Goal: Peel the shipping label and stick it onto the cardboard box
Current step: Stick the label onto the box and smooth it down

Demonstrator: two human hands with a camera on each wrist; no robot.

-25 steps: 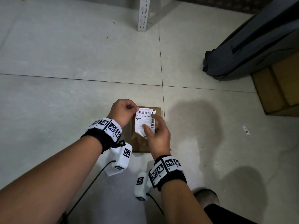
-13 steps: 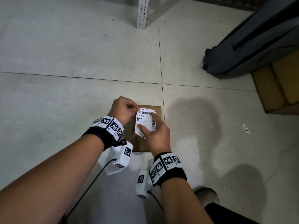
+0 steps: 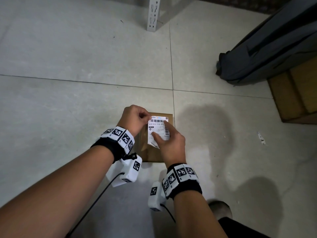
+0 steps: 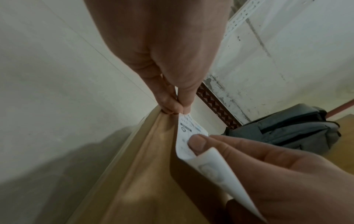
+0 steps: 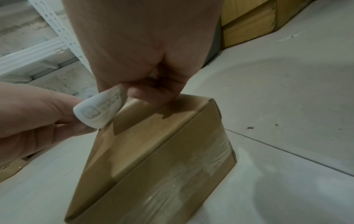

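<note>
A brown cardboard box (image 3: 145, 152) sealed with clear tape sits on the tiled floor under both hands. Just above its top is the white shipping label (image 3: 157, 125), printed side up with a barcode. My left hand (image 3: 145, 116) pinches the label's top left corner. My right hand (image 3: 160, 129) holds its lower part, thumb on the printed face and fingers behind. In the left wrist view the label (image 4: 184, 133) runs from the left fingertips (image 4: 172, 109) to the right thumb (image 4: 197, 144), its lower end curling away from the box (image 4: 153, 181). The right wrist view shows the curled end (image 5: 97, 110) above the box (image 5: 153, 151).
A grey bag (image 3: 267, 48) lies at the upper right beside a wooden crate (image 3: 296, 93). A white perforated shelf post (image 3: 153, 14) stands at the far side. A paper scrap (image 3: 261, 138) lies on the floor to the right. My shoe (image 3: 221, 210) is near the bottom.
Both hands keep their grips on the label over the box. The right hand's fingers have shifted slightly along the label.
</note>
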